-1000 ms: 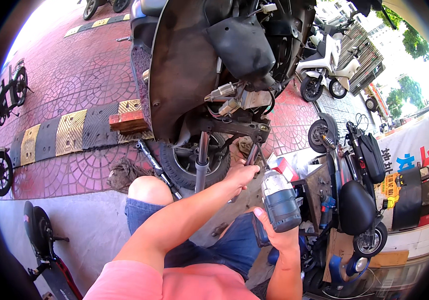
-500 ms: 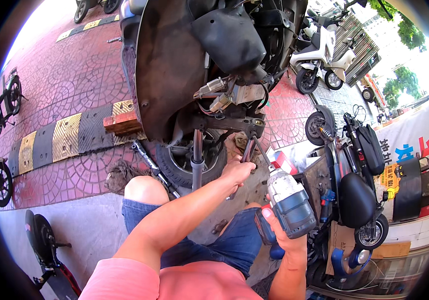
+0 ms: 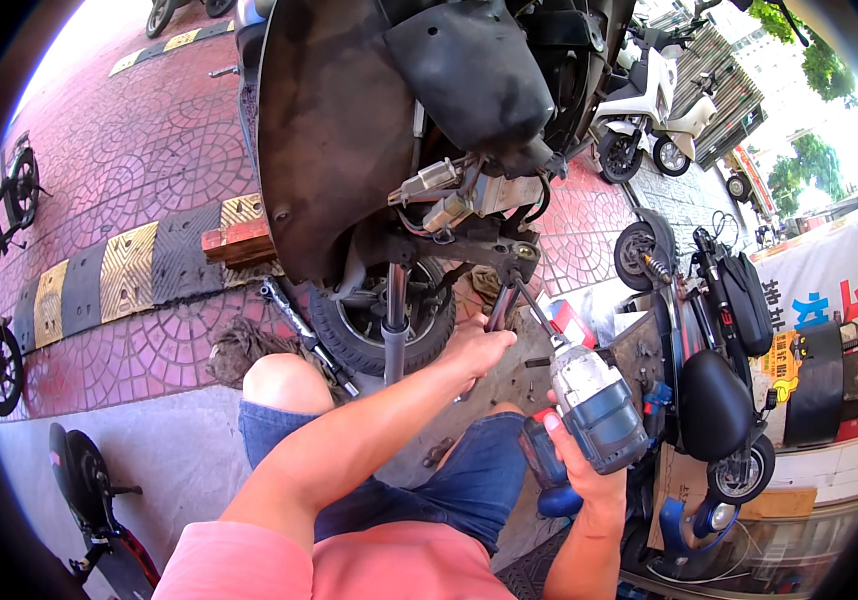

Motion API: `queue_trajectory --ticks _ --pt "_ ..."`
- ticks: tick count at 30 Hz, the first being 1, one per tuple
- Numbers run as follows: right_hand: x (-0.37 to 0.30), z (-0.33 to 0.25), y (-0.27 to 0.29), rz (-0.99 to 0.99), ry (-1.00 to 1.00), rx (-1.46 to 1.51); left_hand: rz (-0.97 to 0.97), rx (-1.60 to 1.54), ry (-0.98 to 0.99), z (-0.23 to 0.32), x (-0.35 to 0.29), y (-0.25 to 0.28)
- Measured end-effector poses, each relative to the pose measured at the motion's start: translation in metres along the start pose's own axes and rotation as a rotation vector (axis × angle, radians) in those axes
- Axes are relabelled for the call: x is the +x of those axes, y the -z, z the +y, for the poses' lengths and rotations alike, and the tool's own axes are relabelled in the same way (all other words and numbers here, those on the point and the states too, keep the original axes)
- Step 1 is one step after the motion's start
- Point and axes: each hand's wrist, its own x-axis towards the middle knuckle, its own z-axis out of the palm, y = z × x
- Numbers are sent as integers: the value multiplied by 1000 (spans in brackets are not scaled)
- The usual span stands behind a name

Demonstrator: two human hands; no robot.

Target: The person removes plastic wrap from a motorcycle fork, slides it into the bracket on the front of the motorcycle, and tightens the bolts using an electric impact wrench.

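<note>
My right hand is wrapped round the handle of a cordless impact driver with a silver nose and dark body. Its long thin bit points up to the right end of the fork clamp under a partly dismantled scooter. My left hand grips the right fork tube just below that clamp. Parallel to it on the left stands the other fork tube, chrome above and grey below. The exact contact of the bit is too small to make out.
A loose wheel lies behind the forks, beside a shock absorber and a crumpled rag. Wooden blocks rest on the striped speed bump. On the right are a small black scooter and a red-and-white box.
The view has shifted slightly. The impact driver and my right hand have moved a little right and down, the bit still at the clamp. My left hand keeps its grip.
</note>
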Motion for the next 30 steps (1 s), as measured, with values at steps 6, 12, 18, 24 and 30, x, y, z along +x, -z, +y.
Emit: queue_trajectory --ticks 6,12,18,24,30 --pt "43 -66 19 -209 85 -266 90 365 -225 -13 29 7" --pt "25 -63 4 -140 -51 -237 -23 428 -196 8 20 14" --pt "11 -69 -21 -98 -144 -338 -44 414 -191 8 16 15" --pt "22 -84 -15 -177 -365 -261 -70 442 -235 10 16 20" --pt "15 -64 -5 -243 -405 -342 -129 508 -217 16 16 25"
